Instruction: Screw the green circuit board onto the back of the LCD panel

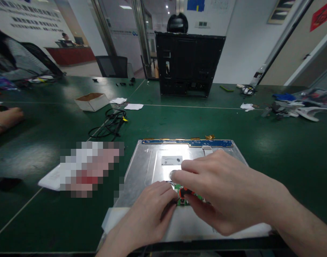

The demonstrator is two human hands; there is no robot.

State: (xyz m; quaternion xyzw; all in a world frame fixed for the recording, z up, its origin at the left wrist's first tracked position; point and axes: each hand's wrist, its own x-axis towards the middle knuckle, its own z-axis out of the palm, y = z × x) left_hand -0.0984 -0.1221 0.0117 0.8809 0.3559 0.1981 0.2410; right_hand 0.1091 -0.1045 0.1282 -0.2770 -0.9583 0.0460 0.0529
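Note:
In front of me lies a flat silver display panel (142, 171), back side up, with a blue circuit strip (188, 143) along its far edge. A small green circuit board (182, 203) sits on the panel, mostly covered by my hands. My right hand (219, 189) closes round a short orange-and-black handle, which looks like a screwdriver (185, 192), over the green board. Its tip is hidden. My left hand (152, 207) rests at the board's left side, fingers bent together; whatever they pinch is hidden. A pale label (172, 160) and a flat ribbon cable (207, 150) show on the panel.
Left of the panel are a partly blurred-out sheet (49, 178) and coiled black cable (109, 123). A small open box (91, 102) and a standing black panel (188, 64) are farther back. Another person's hand (5, 119) is at left; white parts (294, 109) lie right.

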